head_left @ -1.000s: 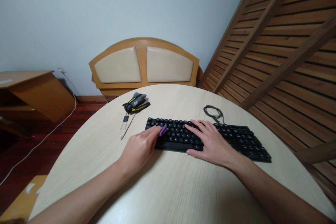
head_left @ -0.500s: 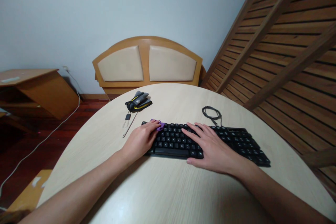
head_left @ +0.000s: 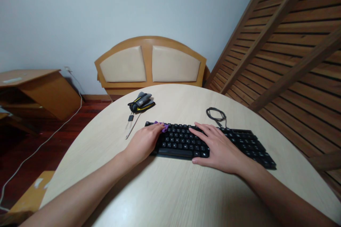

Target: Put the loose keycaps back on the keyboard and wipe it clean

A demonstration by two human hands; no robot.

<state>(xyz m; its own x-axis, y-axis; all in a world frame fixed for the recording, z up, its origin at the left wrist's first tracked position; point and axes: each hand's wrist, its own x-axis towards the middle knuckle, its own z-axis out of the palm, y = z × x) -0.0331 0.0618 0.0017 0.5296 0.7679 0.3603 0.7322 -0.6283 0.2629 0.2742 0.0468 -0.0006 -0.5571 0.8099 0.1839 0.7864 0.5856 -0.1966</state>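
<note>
A black keyboard lies across the pale round table. My left hand rests over its left end, with the fingers closed on a small purple cloth pressed to the upper rows of keys. Part of that cloth is hidden under my fingers. My right hand lies over the keyboard right of centre, fingers stretched out and apart, the thumb at the near edge. It covers some of the keys beneath it.
Beyond the keyboard lies its coiled black cable. A grey, black and yellow pouch, a thin metal tool and a small black piece with thin wires are at the back left. A slatted wooden panel stands at the right.
My right hand has shifted slightly to the right on the keyboard. My left hand stays on the cloth, and a little more of the keyboard's far left corner shows.
</note>
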